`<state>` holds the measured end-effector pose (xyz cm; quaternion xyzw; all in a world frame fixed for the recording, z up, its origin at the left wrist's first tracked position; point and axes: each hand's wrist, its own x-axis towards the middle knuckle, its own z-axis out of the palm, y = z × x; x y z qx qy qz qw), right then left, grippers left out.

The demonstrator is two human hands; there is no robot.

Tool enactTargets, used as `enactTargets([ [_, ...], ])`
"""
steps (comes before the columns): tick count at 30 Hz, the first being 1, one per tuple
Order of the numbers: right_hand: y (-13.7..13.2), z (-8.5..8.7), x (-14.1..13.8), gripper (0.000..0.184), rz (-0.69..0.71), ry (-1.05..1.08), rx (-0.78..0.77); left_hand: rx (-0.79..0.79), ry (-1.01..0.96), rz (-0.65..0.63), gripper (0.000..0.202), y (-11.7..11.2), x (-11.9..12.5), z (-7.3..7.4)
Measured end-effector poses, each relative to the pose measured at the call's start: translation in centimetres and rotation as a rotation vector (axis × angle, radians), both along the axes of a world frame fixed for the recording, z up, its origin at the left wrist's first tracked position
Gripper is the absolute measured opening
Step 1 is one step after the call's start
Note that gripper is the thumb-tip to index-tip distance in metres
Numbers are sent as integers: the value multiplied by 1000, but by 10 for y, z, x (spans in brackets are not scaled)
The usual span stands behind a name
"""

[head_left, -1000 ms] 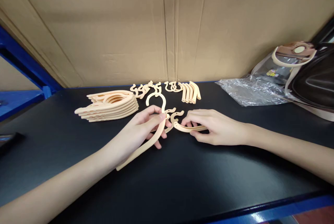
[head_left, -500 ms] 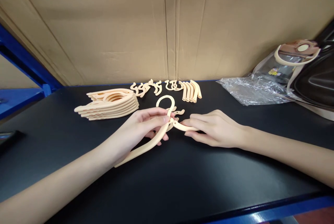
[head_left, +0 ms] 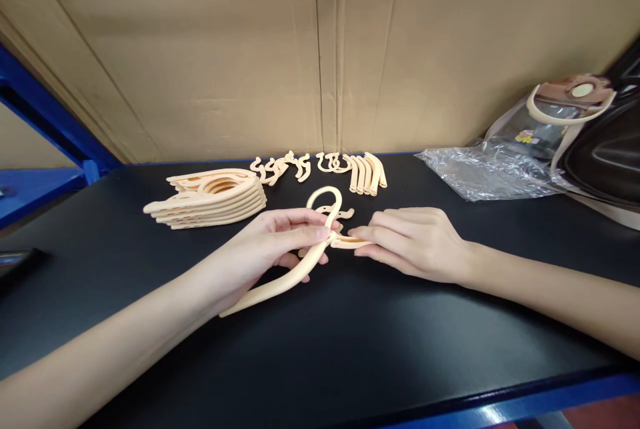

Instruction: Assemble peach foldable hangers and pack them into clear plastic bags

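Observation:
My left hand (head_left: 293,239) pinches a cream plastic hanger piece (head_left: 280,288) near its joint, thumb on top. A long curved arm runs from there back under my wrist, and a round hook (head_left: 327,192) rises above the fingers. My right hand (head_left: 410,242) is closed on a second hanger arm (head_left: 347,242), whose inner end meets the joint at my left fingertips. Most of that arm is hidden under the right fingers. Just behind the joint lies a small cream connector piece (head_left: 345,214) on the black table (head_left: 320,356).
Nested cream hanger parts (head_left: 215,199) are stacked at left. Along the cardboard wall (head_left: 200,49) lie small connectors (head_left: 280,168), loose hooks (head_left: 333,162) and several curved arms (head_left: 367,174). At right are a clear plastic bag (head_left: 480,172), a bottle (head_left: 565,109) and a black bag (head_left: 605,156).
The arm in my right hand has turned, showing its hollow side, and its end now meets the joint. My left hand and the hook have shifted slightly right.

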<state>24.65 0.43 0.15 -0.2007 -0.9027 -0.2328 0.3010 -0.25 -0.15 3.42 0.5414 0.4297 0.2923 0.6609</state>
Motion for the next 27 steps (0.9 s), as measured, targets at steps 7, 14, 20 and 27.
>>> enactTargets([
  [7,-1,0,-1,24,-4,-16,88,51,30,-21,14,1,-1,-1],
  [14,-2,0,0,25,-9,-29,116,192,27,-13,21,-1,2,0],
  [20,-2,0,0,28,-9,-33,72,181,59,-11,24,1,1,-2],
  [27,-1,-1,-1,35,-14,-32,17,149,159,14,33,0,2,-5],
])
